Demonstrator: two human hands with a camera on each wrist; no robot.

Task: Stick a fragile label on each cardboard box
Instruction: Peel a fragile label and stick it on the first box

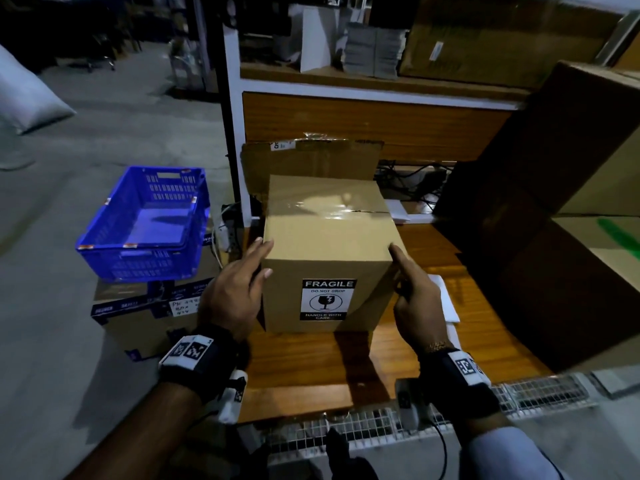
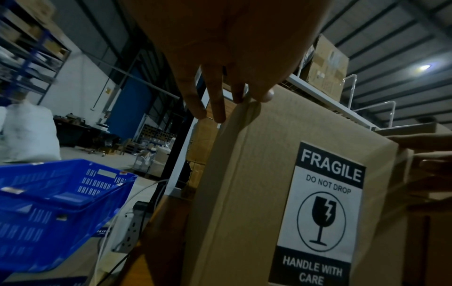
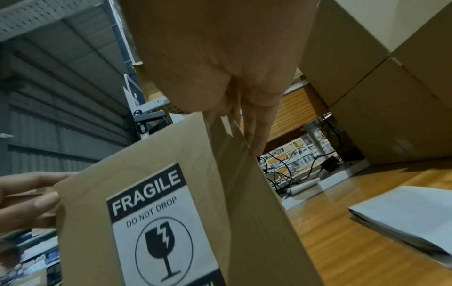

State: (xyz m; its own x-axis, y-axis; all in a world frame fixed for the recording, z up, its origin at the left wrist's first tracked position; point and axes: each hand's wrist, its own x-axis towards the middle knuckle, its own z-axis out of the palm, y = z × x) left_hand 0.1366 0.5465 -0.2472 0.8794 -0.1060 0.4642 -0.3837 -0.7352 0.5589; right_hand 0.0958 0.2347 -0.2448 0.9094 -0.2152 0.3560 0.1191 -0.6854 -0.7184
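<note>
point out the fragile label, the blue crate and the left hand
fragile label (image 1: 327, 299), head view, on its glass symbol
blue crate (image 1: 138, 263), head view, on its near wall
left hand (image 1: 231, 292), head view, on its back

Warehouse: metal shelving, stacked cartons, crate.

Fingers flank the box, both sides taken. Beyond the right fingers, a big carton walls things off, papers lying just beside. Left of the left fingers, a blue crate. Open worktop nearer the wrists.
</note>
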